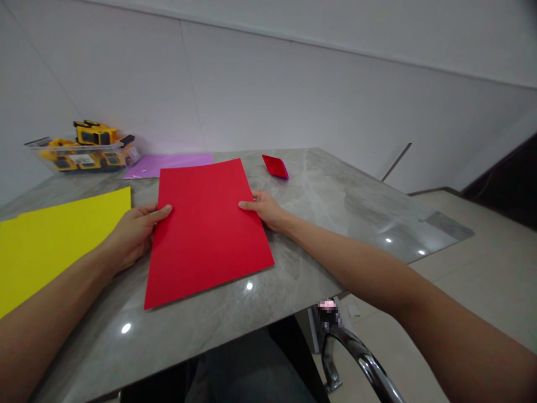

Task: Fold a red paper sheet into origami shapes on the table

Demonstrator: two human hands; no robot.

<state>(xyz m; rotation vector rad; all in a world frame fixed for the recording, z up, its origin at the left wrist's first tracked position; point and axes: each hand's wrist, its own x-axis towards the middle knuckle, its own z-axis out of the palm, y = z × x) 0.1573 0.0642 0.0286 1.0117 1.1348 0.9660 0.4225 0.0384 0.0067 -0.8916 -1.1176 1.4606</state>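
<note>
A red sheet of paper [207, 229] lies flat on the grey marble table [335, 207] in front of me. My left hand [134, 232] pinches its left edge, thumb on top of the sheet and the fingers curled beneath. My right hand [266, 208] grips the right edge the same way, thumb resting on the paper. Both forearms reach in from the bottom corners.
A yellow sheet [50, 240] lies at the left, partly under my left hand. A purple sheet [168, 164] and a clear box of yellow toy vehicles [84, 151] sit at the back left. A small folded red and pink paper [276, 166] rests beyond. A chrome chair arm [361, 358] stands below the table edge.
</note>
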